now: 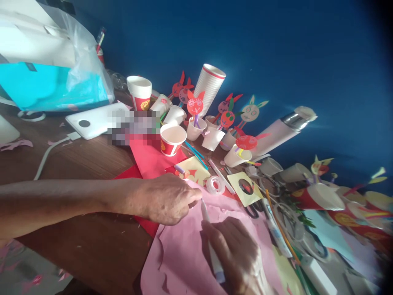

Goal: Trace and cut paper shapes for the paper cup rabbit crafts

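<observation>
Head camera is looking down at two bare hands above a brown wooden table [76, 164]. The left hand [162, 199] is curling its fingers at the edge of a wide sheet of pink paper [184, 254], but I cannot tell if it is pinching the paper. The right hand [236, 254] is closing around a white marker pen [213, 250], and the pen's upper end is pointing just beside the left fingers. Above the sheet, a roll of clear tape [215, 185] and a yellow card with a dark round hole [245, 189] are lying near red paper [156, 157]. White paper cups [173, 139] and paper rabbit faces on sticks [195, 104] are standing at upper middle of the frame, against a blue wall [322, 61].
</observation>
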A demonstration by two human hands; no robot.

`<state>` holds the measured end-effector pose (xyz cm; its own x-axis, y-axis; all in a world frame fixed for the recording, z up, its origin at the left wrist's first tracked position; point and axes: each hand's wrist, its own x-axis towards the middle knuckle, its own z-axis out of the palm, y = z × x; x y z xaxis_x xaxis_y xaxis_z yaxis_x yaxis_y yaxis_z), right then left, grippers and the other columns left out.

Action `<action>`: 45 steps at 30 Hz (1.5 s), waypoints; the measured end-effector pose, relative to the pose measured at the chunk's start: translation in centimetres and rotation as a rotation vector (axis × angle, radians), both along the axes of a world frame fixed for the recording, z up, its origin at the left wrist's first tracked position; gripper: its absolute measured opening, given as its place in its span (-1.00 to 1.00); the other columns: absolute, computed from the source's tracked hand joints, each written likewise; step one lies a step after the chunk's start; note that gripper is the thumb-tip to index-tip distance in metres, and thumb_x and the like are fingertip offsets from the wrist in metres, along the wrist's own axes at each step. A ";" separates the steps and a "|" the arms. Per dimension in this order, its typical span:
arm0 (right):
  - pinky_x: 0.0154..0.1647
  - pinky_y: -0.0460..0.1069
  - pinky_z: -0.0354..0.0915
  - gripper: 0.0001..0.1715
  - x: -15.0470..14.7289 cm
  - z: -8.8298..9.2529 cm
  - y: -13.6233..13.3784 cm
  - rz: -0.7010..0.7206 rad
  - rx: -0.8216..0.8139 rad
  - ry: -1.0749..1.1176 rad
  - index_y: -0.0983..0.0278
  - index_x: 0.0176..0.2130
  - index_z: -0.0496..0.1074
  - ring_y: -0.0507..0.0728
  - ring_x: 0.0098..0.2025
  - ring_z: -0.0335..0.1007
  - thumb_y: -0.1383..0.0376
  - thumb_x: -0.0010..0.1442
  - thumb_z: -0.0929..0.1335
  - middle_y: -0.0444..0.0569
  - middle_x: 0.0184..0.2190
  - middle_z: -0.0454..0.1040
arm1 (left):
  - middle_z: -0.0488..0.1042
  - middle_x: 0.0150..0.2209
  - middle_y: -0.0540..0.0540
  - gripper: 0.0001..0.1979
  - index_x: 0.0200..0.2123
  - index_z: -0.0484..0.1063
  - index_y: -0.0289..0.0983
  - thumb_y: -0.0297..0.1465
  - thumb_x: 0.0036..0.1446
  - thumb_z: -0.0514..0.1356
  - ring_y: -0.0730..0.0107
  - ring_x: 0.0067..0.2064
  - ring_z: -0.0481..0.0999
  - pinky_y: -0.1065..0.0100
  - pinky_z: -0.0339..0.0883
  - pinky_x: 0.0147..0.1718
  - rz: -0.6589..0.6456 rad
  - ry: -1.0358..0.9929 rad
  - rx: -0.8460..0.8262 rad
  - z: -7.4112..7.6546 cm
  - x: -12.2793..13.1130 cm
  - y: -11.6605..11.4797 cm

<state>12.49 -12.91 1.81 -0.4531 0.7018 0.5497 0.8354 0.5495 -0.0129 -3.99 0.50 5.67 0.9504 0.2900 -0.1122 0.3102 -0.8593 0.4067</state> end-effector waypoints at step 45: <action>-0.26 0.05 0.22 -0.51 8.2 -5.5 2.3 -0.676 0.009 0.036 0.43 0.16 0.14 0.19 -0.39 0.42 0.31 0.27 0.15 0.12 -0.28 0.54 | 0.33 -0.04 -0.16 -0.63 -0.11 0.31 -0.26 -0.64 0.05 -0.06 0.29 -0.29 0.45 0.36 0.14 -0.56 0.246 -0.125 0.368 -6.1 1.1 3.9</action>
<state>20.72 -10.58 -3.72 0.1029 0.8198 0.5633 0.9946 -0.0937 -0.0453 -2.90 4.42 -0.45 0.8481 0.5078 0.1515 0.4909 -0.8605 0.1360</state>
